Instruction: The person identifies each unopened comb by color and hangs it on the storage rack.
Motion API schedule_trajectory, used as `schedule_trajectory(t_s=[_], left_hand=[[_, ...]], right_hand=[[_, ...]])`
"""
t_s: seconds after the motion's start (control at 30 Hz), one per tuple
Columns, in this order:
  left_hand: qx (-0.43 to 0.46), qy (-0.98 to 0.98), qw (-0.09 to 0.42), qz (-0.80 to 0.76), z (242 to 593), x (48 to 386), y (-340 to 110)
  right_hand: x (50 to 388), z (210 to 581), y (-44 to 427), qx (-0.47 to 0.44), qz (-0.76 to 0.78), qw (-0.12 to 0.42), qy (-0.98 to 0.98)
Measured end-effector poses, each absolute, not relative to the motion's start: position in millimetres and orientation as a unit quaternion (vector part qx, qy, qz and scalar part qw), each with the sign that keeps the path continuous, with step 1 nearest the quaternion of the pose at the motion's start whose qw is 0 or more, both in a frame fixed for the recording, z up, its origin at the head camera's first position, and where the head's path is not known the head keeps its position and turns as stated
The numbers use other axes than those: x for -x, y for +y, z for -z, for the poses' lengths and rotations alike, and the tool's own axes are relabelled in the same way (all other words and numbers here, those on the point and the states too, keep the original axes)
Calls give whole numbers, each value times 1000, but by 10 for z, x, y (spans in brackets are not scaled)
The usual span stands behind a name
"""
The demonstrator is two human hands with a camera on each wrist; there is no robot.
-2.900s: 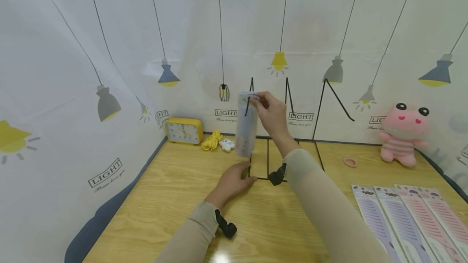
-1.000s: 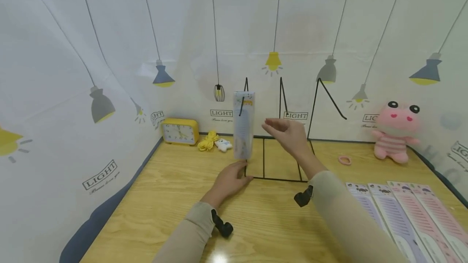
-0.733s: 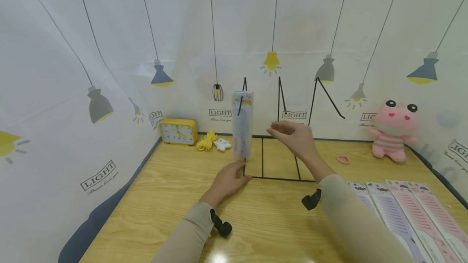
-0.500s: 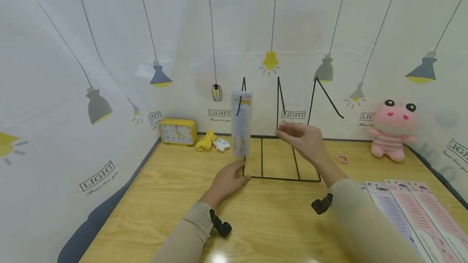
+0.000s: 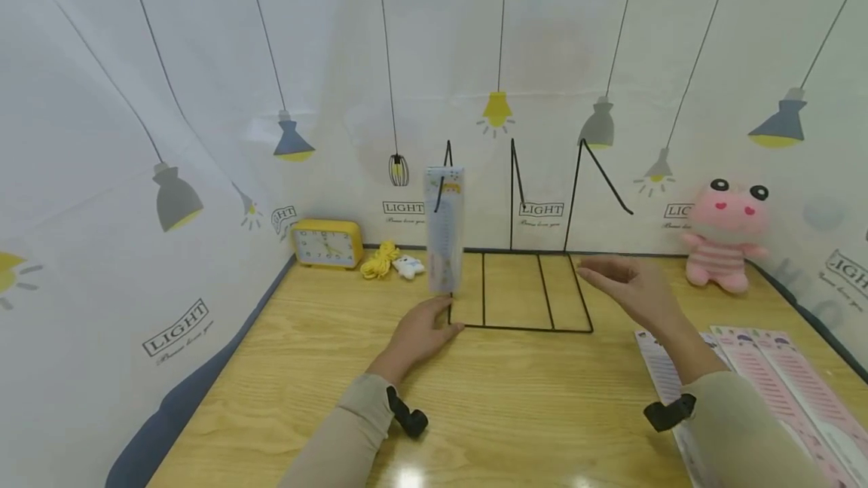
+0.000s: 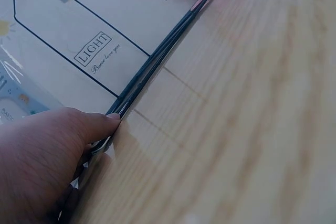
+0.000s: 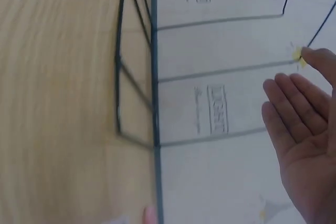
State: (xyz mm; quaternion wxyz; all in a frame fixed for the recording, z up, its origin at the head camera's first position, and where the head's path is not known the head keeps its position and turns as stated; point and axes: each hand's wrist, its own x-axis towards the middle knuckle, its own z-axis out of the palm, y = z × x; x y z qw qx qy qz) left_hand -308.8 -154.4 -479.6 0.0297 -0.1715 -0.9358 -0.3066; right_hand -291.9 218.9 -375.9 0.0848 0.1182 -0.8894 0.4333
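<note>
My left hand (image 5: 420,330) grips the near-left corner of a black wire display rack (image 5: 522,329), its thumb (image 6: 100,127) lying on the bottom wire in the left wrist view. On the rack's leftmost hook hangs a slim clear packet (image 5: 444,239) with a blue printed card. The other two hooks, in the middle and at the right, carry nothing. My right hand (image 5: 634,288) is in the air off the rack's right side, fingers loosely extended and holding nothing; the right wrist view shows its bare palm (image 7: 304,150). Below it lie purple packets (image 5: 654,352), partly hidden by the arm, and pink packets (image 5: 787,379).
Along the back stand a yellow alarm clock (image 5: 328,244), a yellow cord bundle (image 5: 380,260) and a small white figure (image 5: 409,267). A pink plush toy (image 5: 725,239) sits at the right. Behind the wooden table (image 5: 515,398) hangs a lamp-print cloth (image 5: 556,36).
My right hand has let go of the packet, which now hangs on the left hook, and has moved right and down towards the packets on the table. The left hand stays on the rack.
</note>
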Motion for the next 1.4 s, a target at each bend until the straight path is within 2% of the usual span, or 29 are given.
schedule_trajectory(t_s=[0.3,0.57,0.9,1.4], left_hand=[[170,-935,27,310,4855,3080,-1517],[173,-934,32,309,4873,3101,-1558],[178,-936,37,301,4877,3147,-1563],[183,-934,39,303,4882,3147,-1556]], right_hand=[[2667,4170,3019,-124,-370,72,-918],[2719,4560,3449,-140,-332,37,-932],[2795,4754,3528,-196,-270,68,-940],[2815,4763,3549,-194,-265,63,-942]])
